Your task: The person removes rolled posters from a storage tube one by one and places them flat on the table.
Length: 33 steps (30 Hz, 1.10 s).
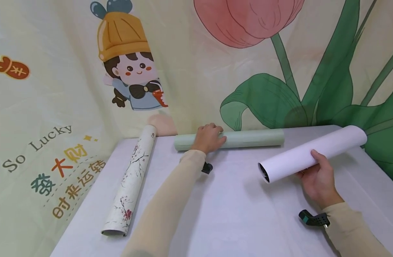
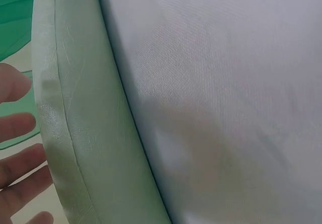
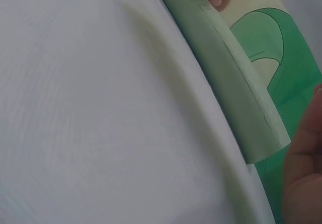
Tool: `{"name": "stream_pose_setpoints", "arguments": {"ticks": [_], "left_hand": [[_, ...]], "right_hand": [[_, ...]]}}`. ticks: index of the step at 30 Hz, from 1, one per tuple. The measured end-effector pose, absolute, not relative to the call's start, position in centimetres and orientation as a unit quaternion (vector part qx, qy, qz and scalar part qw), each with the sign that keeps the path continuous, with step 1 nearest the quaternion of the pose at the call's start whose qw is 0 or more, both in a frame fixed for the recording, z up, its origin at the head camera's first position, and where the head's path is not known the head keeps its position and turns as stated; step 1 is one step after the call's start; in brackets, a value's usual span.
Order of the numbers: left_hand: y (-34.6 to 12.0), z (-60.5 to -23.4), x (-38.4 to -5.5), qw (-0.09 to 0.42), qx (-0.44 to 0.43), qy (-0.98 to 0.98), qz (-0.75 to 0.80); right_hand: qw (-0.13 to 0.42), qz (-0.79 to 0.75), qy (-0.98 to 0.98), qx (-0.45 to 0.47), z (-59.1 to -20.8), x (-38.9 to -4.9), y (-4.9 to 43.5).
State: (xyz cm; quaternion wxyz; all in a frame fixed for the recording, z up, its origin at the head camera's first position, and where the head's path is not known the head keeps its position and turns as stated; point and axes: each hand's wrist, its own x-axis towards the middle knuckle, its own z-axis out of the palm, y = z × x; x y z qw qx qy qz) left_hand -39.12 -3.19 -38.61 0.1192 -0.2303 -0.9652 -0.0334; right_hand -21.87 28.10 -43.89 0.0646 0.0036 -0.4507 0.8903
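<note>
A pale green wallpaper roll (image 1: pixel 254 138) lies across the back edge of the table. My left hand (image 1: pixel 209 137) is over its left half, wrist in front of it. In the left wrist view, the loosely spread fingers (image 2: pixel 22 171) reach past the roll's far side. My right hand (image 1: pixel 318 178) holds a white wallpaper roll (image 1: pixel 309 155) at a slant on the right, thumb on top and fingers underneath. This roll's near end is open and dark inside. The right wrist view has part of my right hand (image 3: pixel 304 163) at its right edge, near the green roll's end.
On the left lies a third roll (image 1: pixel 132 185), white with a blossom-branch print, its length running from front to back. A white cloth covers the table (image 1: pixel 235 214). Right behind it hangs a printed backdrop (image 1: pixel 190 71) with a tulip and a cartoon figure.
</note>
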Motion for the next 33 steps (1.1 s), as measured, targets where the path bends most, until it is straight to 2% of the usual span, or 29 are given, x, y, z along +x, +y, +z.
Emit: {"name": "stream_pose_setpoints", "arguments": {"ticks": [9,16,33], "left_hand": [[-3.8,-38.7,-38.3,0.131,-0.238,-0.962,-0.028],[-4.1,-38.7,-37.7,0.170,-0.246,-0.953,-0.040],[-5.4,-39.4,-34.0,0.209,-0.262,-0.936,-0.109]], "right_hand": [[0.062,0.886,-0.460,0.002,-44.1,-21.7,27.9],[0.060,0.882,-0.468,-0.004,-44.1,-21.5,27.6],[0.036,0.883,-0.469,0.007,-43.7,-21.3,27.0]]}}
